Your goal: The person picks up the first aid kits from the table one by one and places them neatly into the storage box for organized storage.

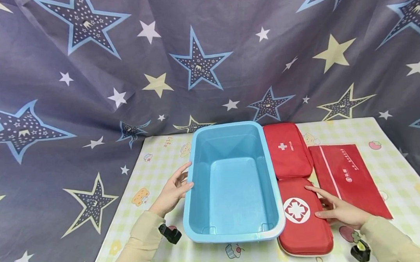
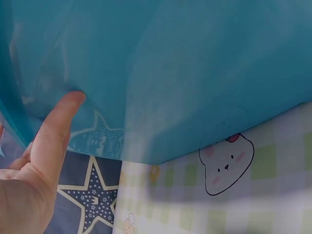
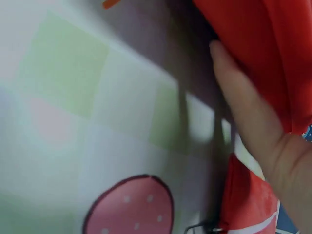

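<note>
A light blue plastic bin [image 1: 235,192] stands upright on the table with nothing inside. At its left rim is my left hand [image 1: 172,193], fingers extended. In the left wrist view, one digit of the left hand [image 2: 48,146] touches the bin's blue wall [image 2: 195,73]. A red hard-shell first-aid case [image 1: 306,236] with a white cross emblem lies right of the bin. My right hand [image 1: 343,211] rests along the case's right edge, digits fairly straight. The right wrist view has the right hand [image 3: 253,122] against the red case [image 3: 258,53]; its far fingers are hidden.
Behind the case lies a red soft first-aid pouch [image 1: 285,159], close against the bin's right side. A flat red printed bag [image 1: 353,183] lies farther right. A checked cartoon tablecloth [image 1: 140,224] covers the table, and a dark star-patterned curtain [image 1: 180,105] hangs behind.
</note>
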{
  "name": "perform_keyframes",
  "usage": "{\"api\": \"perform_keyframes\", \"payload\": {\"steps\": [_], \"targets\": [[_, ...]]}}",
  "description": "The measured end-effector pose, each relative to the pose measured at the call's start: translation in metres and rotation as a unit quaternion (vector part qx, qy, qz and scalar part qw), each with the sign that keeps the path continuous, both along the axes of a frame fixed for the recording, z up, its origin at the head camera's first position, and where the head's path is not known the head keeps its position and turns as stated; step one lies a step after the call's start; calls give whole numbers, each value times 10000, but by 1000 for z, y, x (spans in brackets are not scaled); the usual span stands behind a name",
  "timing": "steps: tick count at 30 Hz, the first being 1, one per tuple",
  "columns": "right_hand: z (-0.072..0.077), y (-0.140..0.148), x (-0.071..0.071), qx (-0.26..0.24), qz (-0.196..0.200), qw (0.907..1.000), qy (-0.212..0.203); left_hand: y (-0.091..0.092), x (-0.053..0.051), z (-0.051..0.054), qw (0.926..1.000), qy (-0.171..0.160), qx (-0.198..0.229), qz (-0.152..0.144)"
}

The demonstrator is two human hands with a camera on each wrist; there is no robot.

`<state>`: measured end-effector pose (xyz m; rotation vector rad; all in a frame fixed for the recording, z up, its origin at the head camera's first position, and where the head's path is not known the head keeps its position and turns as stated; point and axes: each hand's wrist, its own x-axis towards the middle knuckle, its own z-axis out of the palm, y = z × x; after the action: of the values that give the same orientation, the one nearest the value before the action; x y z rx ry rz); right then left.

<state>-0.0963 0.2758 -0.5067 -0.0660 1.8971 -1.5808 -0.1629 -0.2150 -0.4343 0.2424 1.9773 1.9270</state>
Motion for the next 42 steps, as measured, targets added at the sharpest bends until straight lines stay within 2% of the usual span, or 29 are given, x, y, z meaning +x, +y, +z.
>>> {"api": "perform_keyframes", "payload": {"steps": [4,14,22,32,42], "targets": [[-4,4,0,-375,0,9990,-247,0,0,0,10000,10,40,19],[-5,6,0,-695,123,9968,-378,0,-2,-2,10000,14,39,4],[-9,5,2,-610,93,9977,-290,0,0,0,10000,-10,49,8],[-16,0,4,-328,-236,9990,-193,1,0,-1,10000,-3,11,68],[-14,1,1,-546,-158,9983,-105,1,-2,-1,10000,-1,-12,75]]}}
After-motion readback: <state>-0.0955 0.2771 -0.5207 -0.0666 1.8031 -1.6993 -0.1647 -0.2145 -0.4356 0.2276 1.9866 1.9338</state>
